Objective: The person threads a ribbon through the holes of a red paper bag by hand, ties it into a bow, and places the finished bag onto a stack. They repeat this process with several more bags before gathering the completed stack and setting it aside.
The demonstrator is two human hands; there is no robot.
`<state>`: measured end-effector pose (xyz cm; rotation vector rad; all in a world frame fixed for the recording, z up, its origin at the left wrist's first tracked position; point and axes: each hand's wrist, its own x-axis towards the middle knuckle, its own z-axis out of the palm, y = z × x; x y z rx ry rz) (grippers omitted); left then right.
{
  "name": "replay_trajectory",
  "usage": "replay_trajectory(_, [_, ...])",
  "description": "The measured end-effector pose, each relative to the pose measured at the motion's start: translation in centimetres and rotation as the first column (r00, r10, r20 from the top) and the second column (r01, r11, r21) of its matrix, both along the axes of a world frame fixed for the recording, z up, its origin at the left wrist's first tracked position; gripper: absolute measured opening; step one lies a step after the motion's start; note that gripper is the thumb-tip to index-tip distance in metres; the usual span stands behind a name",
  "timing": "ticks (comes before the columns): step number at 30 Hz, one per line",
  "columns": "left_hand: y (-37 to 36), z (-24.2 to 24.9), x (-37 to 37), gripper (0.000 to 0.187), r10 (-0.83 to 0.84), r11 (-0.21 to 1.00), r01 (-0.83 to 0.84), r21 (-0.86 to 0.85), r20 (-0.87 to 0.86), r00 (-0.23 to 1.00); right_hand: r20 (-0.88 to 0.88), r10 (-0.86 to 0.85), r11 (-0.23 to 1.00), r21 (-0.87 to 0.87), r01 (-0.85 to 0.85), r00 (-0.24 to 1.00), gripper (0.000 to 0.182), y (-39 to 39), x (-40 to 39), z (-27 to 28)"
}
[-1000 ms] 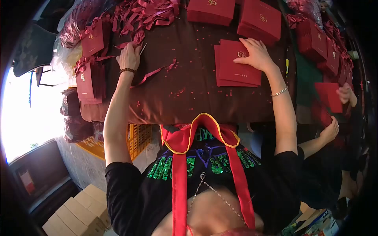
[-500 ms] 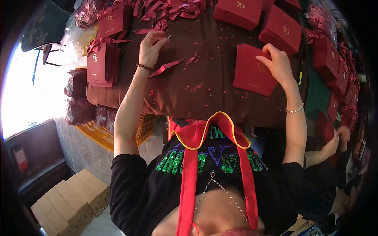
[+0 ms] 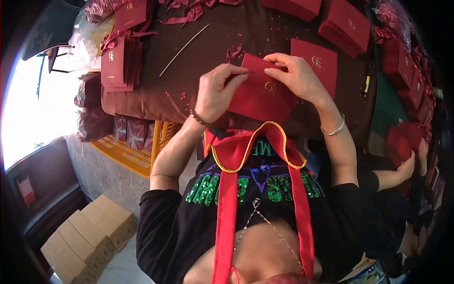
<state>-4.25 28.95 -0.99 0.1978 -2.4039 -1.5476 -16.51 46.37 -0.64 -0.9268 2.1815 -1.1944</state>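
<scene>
A flat red card [image 3: 268,102] with a gold monogram is held tilted above the near part of the table. My left hand [image 3: 220,90] pinches at its upper left edge, fingers closed. Along the top edge, my right hand [image 3: 299,78] grips it between thumb and fingers. More red cards [image 3: 326,66] with the same monogram lie just behind my right hand. A piece of dark red ribbon [image 3: 234,53] shows beyond the held card, which partly hides it. To the left of that, a thin metal rod [image 3: 184,49] lies on the brown cloth [image 3: 156,94].
Stacks of red cards stand at the back right [image 3: 347,26] and at the left [image 3: 113,64], where bows are tied on. Ribbons [image 3: 189,14] are heaped at the back. A marker [image 3: 367,84] lies right. A co-worker's hands [image 3: 410,163] hold red pieces. A yellow crate [image 3: 127,151] sits below.
The thin metal rod has left my left hand and lies on the table. My right hand has brought a red card leftward and nearer, and my left hand has come to its edge.
</scene>
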Motion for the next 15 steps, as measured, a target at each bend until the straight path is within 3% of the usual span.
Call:
replay_trajectory(7, [2.1,-1.7,-0.2,0.010,0.081,0.978,-0.083,-0.189,-0.019,0.997,0.120,-0.005,1.000,-0.027,0.008,0.993,0.025,0.5,1.0,-0.8])
replay_trajectory(12, [2.4,-1.6,-0.6,0.008,0.057,0.926,-0.099,-0.364,-0.126,0.990,0.054,-0.019,0.997,-0.068,0.022,0.998,0.025,0.6,1.9,-0.8])
replay_trajectory(15, [2.4,-1.7,-0.7,0.006,0.051,0.920,-0.100,-0.379,-0.139,0.989,0.052,-0.027,0.998,-0.061,0.031,0.998,0.027,0.8,2.2,-1.3])
